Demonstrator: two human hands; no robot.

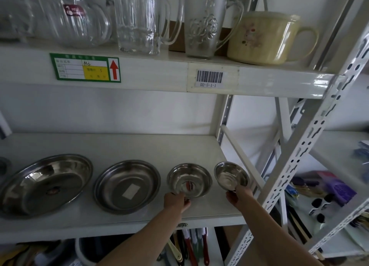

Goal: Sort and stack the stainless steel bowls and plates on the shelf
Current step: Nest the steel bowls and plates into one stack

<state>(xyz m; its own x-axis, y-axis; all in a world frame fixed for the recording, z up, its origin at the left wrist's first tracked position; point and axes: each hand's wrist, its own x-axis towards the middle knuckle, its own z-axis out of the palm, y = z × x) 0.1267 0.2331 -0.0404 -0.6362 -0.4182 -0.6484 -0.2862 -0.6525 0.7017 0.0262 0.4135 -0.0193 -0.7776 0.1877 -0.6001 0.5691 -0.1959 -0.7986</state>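
Note:
Four steel pieces stand in a row on the white shelf [123, 146]. From the left: a large plate [45, 183], a medium plate [127, 186] with a white sticker inside, a medium bowl [189, 179] and a small bowl [231, 176]. My left hand [176, 202] grips the near rim of the medium bowl, which is tipped toward me. My right hand [238, 195] holds the small bowl by its near rim, also tilted, near the shelf's right end.
The shelf above carries glass jugs [137, 20] and a cream lidded mug [267, 38]. A perforated metal upright [295, 162] runs diagonally just right of my right arm. Brushes [191, 245] hang below the shelf. Another steel rim [4, 165] shows at the far left.

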